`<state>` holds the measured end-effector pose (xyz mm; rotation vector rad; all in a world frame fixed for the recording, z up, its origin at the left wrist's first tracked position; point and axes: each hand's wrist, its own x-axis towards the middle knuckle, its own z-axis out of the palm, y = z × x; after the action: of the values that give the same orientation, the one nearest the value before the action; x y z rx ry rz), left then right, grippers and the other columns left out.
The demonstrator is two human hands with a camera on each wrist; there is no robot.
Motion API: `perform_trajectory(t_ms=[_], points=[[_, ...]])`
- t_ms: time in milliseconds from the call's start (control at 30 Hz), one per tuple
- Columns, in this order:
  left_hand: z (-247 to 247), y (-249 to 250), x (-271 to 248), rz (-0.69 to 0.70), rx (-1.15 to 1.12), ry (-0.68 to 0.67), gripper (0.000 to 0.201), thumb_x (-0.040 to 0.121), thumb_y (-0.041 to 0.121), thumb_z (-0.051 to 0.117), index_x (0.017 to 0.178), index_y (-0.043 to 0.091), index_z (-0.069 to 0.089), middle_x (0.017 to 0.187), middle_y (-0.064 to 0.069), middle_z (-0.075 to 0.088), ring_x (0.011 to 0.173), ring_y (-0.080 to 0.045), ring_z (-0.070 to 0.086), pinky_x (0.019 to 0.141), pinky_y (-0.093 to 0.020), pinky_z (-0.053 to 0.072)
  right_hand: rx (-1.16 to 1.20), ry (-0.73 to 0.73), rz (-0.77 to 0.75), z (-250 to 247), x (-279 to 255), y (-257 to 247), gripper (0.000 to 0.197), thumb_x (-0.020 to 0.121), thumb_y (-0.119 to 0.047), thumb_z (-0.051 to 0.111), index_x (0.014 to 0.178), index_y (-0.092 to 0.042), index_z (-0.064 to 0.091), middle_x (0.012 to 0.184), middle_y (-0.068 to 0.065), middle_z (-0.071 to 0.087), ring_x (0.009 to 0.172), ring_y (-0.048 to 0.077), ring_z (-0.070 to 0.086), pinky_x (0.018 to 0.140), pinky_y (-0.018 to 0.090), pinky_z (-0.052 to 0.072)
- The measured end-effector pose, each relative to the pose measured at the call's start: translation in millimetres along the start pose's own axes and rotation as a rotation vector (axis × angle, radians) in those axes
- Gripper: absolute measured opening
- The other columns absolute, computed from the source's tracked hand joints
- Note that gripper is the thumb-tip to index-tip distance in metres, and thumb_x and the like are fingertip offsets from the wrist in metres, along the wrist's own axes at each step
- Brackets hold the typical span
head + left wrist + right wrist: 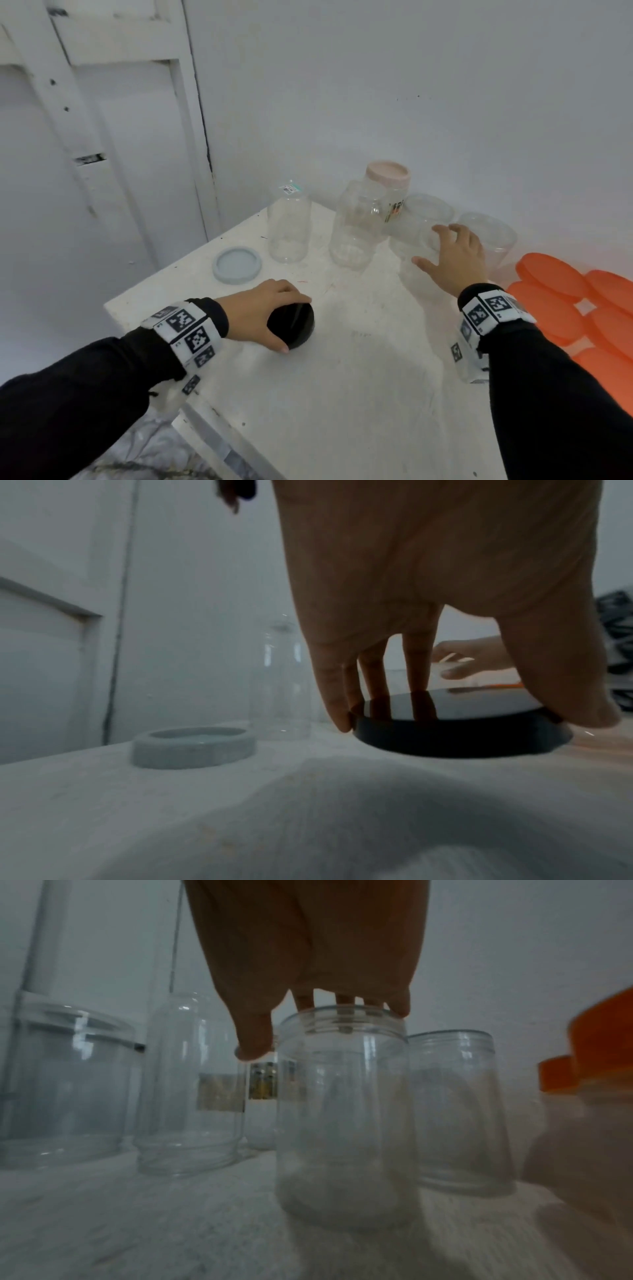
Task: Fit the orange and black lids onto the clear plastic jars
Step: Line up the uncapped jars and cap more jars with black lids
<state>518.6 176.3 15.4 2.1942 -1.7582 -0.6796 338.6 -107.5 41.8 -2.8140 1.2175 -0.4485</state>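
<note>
A black lid lies at the table's front left, and my left hand grips its rim with curled fingers and thumb. Whether the lid rests on the table or is just off it, I cannot tell. Towards the right, my right hand hovers spread over an upright clear jar with no lid. Its fingertips touch the far rim, while the thumb stays a little apart on the left. Several orange lids are piled at the far right.
More clear jars stand along the back of the white table, one with a pale pink lid. A grey-blue lid lies at the back left. White walls close in behind; the table edge runs front left.
</note>
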Motion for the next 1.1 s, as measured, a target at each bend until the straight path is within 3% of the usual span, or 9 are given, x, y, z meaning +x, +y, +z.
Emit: perform_trajectory(t_ms=[67, 200, 300, 400, 567, 733, 867, 967, 1100], points=[[-8.8, -13.0, -12.8, -0.047, -0.063, 0.086, 0.08, 0.071, 0.044, 0.076, 0.138, 0.035, 0.032, 0.133, 0.012, 0.033, 0.122, -0.007, 0.031, 0.105, -0.025, 0.029, 0.055, 0.093, -0.064, -4.6, -0.7, -17.1, 0.069, 0.084, -0.042, 0.063, 0.138, -0.008, 0.037, 0.145, 0.02, 0.028, 0.135, 0.038, 0.021, 0.112, 0.047, 0.016], [-23.1, -36.3, -37.1, -0.148, -0.188, 0.271, 0.085, 0.053, 0.062, 0.067, 0.129, 0.044, 0.034, 0.131, 0.012, 0.038, 0.122, -0.008, 0.036, 0.105, -0.027, 0.032, 0.201, 0.249, -0.346, -16.8, 1.4, -72.9, 0.057, 0.08, -0.031, 0.07, 0.124, 0.0, 0.05, 0.133, 0.022, 0.041, 0.124, 0.039, 0.034, 0.105, 0.046, 0.028], [-31.0, -48.6, -53.0, -0.193, -0.306, 0.425, 0.083, 0.048, 0.063, 0.065, 0.124, 0.045, 0.038, 0.126, 0.012, 0.044, 0.118, -0.006, 0.043, 0.102, -0.03, 0.038, 0.276, 0.172, -0.514, -21.1, 4.8, -123.1, 0.055, 0.082, -0.026, 0.069, 0.127, -0.004, 0.048, 0.132, 0.016, 0.043, 0.121, 0.033, 0.037, 0.102, 0.042, 0.034], [-34.6, -60.7, -66.7, -0.235, -0.38, 0.531, 0.085, 0.047, 0.062, 0.066, 0.125, 0.044, 0.039, 0.125, 0.013, 0.044, 0.116, -0.006, 0.044, 0.096, -0.025, 0.041, 0.287, 0.042, -0.611, -14.1, 9.0, -165.5, 0.062, 0.084, -0.027, 0.065, 0.138, -0.01, 0.038, 0.141, 0.01, 0.035, 0.126, 0.029, 0.033, 0.104, 0.036, 0.032], [-35.7, -76.3, -86.8, -0.277, -0.462, 0.617, 0.088, 0.046, 0.06, 0.068, 0.127, 0.041, 0.041, 0.123, 0.019, 0.043, 0.114, 0.003, 0.043, 0.08, -0.009, 0.041, 0.202, -0.07, -0.571, 4.2, 24.6, -205.8, 0.07, 0.086, -0.033, 0.063, 0.144, -0.011, 0.028, 0.152, 0.01, 0.019, 0.137, 0.03, 0.018, 0.112, 0.036, 0.02], [-35.7, -89.1, -104.3, -0.297, -0.496, 0.65, 0.081, 0.05, 0.054, 0.073, 0.123, 0.044, 0.04, 0.12, 0.024, 0.042, 0.114, 0.008, 0.041, 0.076, -0.007, 0.043, 0.12, -0.081, -0.496, 16.4, 38.0, -219.8, 0.065, 0.085, -0.04, 0.062, 0.139, -0.013, 0.037, 0.153, 0.011, 0.017, 0.14, 0.033, 0.013, 0.115, 0.042, 0.017], [-37.6, -99.9, -111.7, -0.324, -0.486, 0.666, 0.074, 0.066, 0.032, 0.082, 0.126, 0.04, 0.04, 0.121, 0.022, 0.042, 0.113, 0.004, 0.042, 0.077, -0.007, 0.042, 0.107, -0.033, -0.468, 18.6, 42.4, -226.5, 0.056, 0.083, -0.036, 0.067, 0.125, -0.008, 0.045, 0.151, 0.015, 0.022, 0.14, 0.034, 0.017, 0.114, 0.044, 0.017], [-41.2, -104.4, -114.2, -0.327, -0.477, 0.658, 0.083, 0.052, 0.053, 0.076, 0.125, 0.043, 0.039, 0.12, 0.025, 0.041, 0.112, 0.006, 0.042, 0.077, -0.007, 0.041, 0.131, -0.027, -0.465, 15.2, 43.1, -230.2, 0.049, 0.081, -0.03, 0.07, 0.116, -0.008, 0.044, 0.146, 0.015, 0.03, 0.134, 0.034, 0.027, 0.109, 0.043, 0.027], [-46.7, -109.7, -112.1, -0.324, -0.457, 0.652, 0.084, 0.045, 0.062, 0.067, 0.122, 0.046, 0.038, 0.119, 0.023, 0.042, 0.111, 0.005, 0.042, 0.077, -0.007, 0.041, 0.001, -0.073, -0.501, 4.8, 39.3, -228.1, 0.068, 0.082, -0.031, 0.068, 0.138, -0.029, 0.031, 0.148, 0.012, 0.023, 0.127, 0.037, 0.033, 0.097, 0.044, 0.038]])
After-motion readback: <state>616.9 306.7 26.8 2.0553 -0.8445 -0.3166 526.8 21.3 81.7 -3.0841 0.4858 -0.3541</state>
